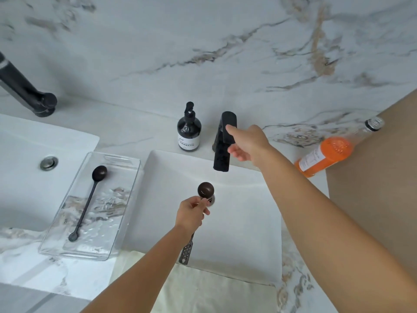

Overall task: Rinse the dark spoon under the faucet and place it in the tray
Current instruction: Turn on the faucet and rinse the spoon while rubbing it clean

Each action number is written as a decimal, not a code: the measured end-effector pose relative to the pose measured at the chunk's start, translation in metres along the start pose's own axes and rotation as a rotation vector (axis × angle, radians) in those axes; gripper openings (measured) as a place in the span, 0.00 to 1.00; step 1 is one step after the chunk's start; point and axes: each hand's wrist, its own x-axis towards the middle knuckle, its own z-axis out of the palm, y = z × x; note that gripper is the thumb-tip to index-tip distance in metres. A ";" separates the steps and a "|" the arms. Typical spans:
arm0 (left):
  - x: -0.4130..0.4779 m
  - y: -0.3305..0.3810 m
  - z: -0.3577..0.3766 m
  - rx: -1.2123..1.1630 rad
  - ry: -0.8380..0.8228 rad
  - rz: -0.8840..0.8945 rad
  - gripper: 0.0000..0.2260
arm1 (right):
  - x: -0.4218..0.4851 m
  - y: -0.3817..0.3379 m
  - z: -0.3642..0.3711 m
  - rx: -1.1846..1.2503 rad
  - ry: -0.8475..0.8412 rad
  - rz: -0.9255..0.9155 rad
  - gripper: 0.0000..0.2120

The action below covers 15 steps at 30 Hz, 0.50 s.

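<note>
Left hand point(191, 213) pinches dark spoon point(205, 189) by its neck, bowl just below and in front of faucet point(222, 152) spout; right hand point(246, 143) on lever, grip probably loose, no water seen

tray point(126, 177) left of sink point(248, 222), faucet point(222, 154) behind

- White marble wall point(203, 41) at rear, veined grey and brown.
- Matching marble desk point(126, 134) below, carrying two white rectangular basins.
- Left basin point(27, 188) fitted with a chrome drain point(49, 163); second black tap point(24, 89) mounted behind it.
- Dark pump bottle point(189, 132) upright near the wall.
- Orange-filled clear bottle point(334, 152) lying on its side at right.
- Tan panel point(383, 177) along the right edge.
- Pale cloth point(203, 290) over the front edge.
- Even, soft lighting.
</note>
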 end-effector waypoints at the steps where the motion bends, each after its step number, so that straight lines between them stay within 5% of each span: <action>1: 0.000 0.000 0.001 0.012 0.001 0.002 0.11 | 0.001 0.002 -0.001 -0.066 0.015 0.007 0.17; 3: 0.001 0.001 0.004 0.024 -0.005 -0.006 0.11 | 0.001 0.006 0.000 -0.035 -0.031 0.049 0.15; 7: 0.004 0.002 0.009 0.042 -0.015 -0.020 0.10 | 0.002 0.002 0.004 0.416 -0.144 0.126 0.09; 15: 0.008 0.009 0.016 0.083 -0.003 0.036 0.12 | 0.005 -0.013 0.003 0.399 -0.075 0.116 0.04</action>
